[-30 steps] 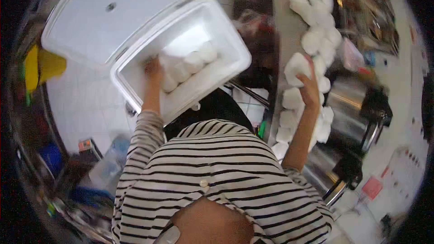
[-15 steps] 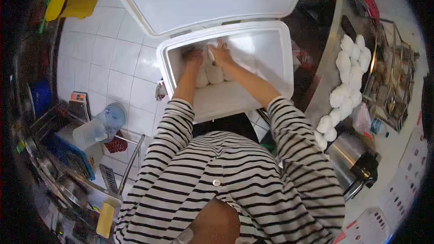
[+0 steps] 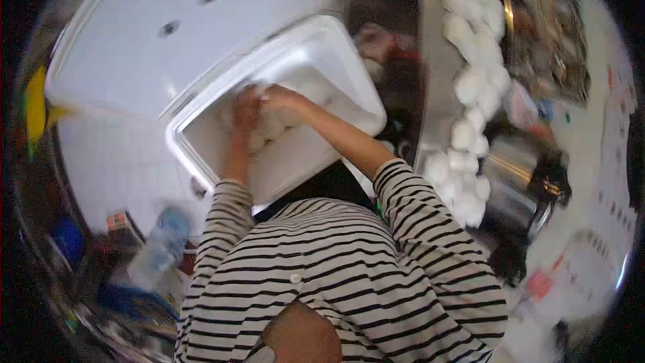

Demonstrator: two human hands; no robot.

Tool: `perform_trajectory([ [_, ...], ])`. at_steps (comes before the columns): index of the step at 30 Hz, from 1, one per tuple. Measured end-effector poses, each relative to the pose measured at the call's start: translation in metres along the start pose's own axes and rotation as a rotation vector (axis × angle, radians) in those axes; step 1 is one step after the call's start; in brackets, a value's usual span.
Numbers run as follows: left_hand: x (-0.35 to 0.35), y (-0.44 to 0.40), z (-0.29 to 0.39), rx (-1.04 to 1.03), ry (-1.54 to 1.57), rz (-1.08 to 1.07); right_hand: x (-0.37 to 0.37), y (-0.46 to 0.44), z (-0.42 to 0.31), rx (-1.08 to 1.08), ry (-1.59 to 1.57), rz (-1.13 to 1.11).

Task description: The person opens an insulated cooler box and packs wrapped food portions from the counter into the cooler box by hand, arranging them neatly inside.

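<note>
A white cooler box (image 3: 373,94) stands before me, tilted in view, its lid (image 3: 262,0) swung up. Both my hands are down inside it, close together near the back left wall. My left hand (image 3: 247,109) is smeared by motion, so its fingers do not show clearly. Beside it my right hand (image 3: 281,98) has its fingers curled closed; what they hold, if anything, is too blurred to name. Around and under the hands lie several round white bundles (image 3: 290,118), packed in rows along the box's floor.
On the steel counter at right lies a long heap of similar white bundles (image 3: 476,94). A metal pot (image 3: 514,168) stands near it, with a wire rack (image 3: 551,33) beyond. White floor tiles (image 3: 121,161) and a large clear plastic bottle (image 3: 164,235) are at left.
The view has turned, so box and lid appear tilted and shifted left. My hands have come closer together inside the box. More white bundles show within it.
</note>
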State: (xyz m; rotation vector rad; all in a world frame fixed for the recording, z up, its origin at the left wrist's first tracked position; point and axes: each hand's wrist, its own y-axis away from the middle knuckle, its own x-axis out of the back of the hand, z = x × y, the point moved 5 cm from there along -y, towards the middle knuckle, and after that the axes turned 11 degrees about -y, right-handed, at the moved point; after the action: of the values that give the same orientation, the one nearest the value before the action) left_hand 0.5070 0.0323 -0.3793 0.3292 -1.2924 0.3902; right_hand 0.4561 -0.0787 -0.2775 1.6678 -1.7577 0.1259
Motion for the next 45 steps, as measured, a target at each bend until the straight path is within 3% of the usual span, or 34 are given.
perform_trajectory([
  [3,-0.010,-0.014,0.002,-0.361,0.202,-0.144,0.102,0.097,-0.083,0.068,-0.510,0.028],
  [5,-0.035,-0.009,-0.010,-0.302,0.055,-0.010,0.148,0.168,-0.097,0.068,-0.930,-0.042],
  [6,-0.034,-0.011,-0.009,-0.246,0.043,0.015,0.186,0.214,-0.105,0.011,-0.974,0.007],
  [7,-0.031,-0.012,-0.007,-0.189,0.033,0.039,0.206,0.262,-0.082,-0.245,-1.012,0.231],
  [8,-0.014,-0.017,0.003,-0.109,0.088,0.019,0.223,0.306,-0.056,-0.214,-1.127,0.580],
  [9,-0.004,-0.020,0.010,-0.025,0.143,-0.007,0.238,0.352,-0.029,-0.456,-0.821,0.964],
  [11,0.011,-0.019,0.003,-0.011,0.127,-0.029,0.242,0.449,0.055,-0.589,-0.031,1.249],
  [13,0.000,-0.020,-0.001,-0.039,-0.038,-0.021,0.222,0.506,0.141,-0.998,0.274,1.235],
  [15,-0.028,-0.011,-0.010,-0.112,-0.365,0.016,0.198,0.504,0.191,-1.237,0.194,1.102],
  [16,-0.015,-0.011,-0.006,-0.039,-0.191,-0.033,0.190,0.494,0.203,-1.275,0.150,1.077],
  [18,0.036,-0.019,0.023,0.133,0.142,-0.112,0.187,0.480,0.214,-1.296,0.127,1.065],
  [20,0.028,-0.025,0.018,0.103,0.177,-0.088,0.192,0.470,0.215,-1.274,0.094,1.062],
  [21,0.008,-0.023,0.008,0.021,-0.021,-0.054,0.194,0.465,0.214,-1.257,0.062,1.065],
  [23,0.023,-0.023,0.018,0.104,-0.025,-0.049,0.201,0.459,0.206,-1.206,-0.038,1.084],
  [25,0.044,-0.022,0.030,0.142,-0.051,-0.096,0.205,0.460,0.184,-1.082,-0.310,1.203],
  [27,0.030,-0.023,0.024,0.119,0.025,-0.047,0.216,0.451,0.119,-0.825,-0.724,1.312],
  [29,0.023,-0.020,0.014,0.130,0.056,-0.052,0.221,0.431,0.059,-0.547,-1.113,1.245],
  [31,0.027,-0.020,0.020,0.153,0.058,-0.102,0.199,0.399,0.040,-0.474,-1.214,1.062],
  [34,0.011,-0.018,0.019,0.098,0.024,0.030,0.189,0.297,-0.040,0.066,-1.286,0.413],
  [36,0.006,-0.018,0.014,0.087,0.035,0.079,0.151,0.167,-0.100,0.069,-1.111,-0.070],
  [38,0.016,-0.017,0.018,0.130,0.058,0.103,0.113,0.096,-0.094,-0.189,-1.013,-0.439],
  [39,0.016,-0.016,0.020,0.145,0.073,0.084,0.103,0.069,-0.079,-0.360,-0.774,-0.507],
  [43,0.001,-0.019,0.014,0.177,0.079,0.070,0.046,-0.004,0.012,-0.474,0.361,-0.134],
  [45,0.000,-0.016,0.020,0.208,0.029,0.082,-0.003,-0.017,0.043,-0.470,0.481,-0.128],
])
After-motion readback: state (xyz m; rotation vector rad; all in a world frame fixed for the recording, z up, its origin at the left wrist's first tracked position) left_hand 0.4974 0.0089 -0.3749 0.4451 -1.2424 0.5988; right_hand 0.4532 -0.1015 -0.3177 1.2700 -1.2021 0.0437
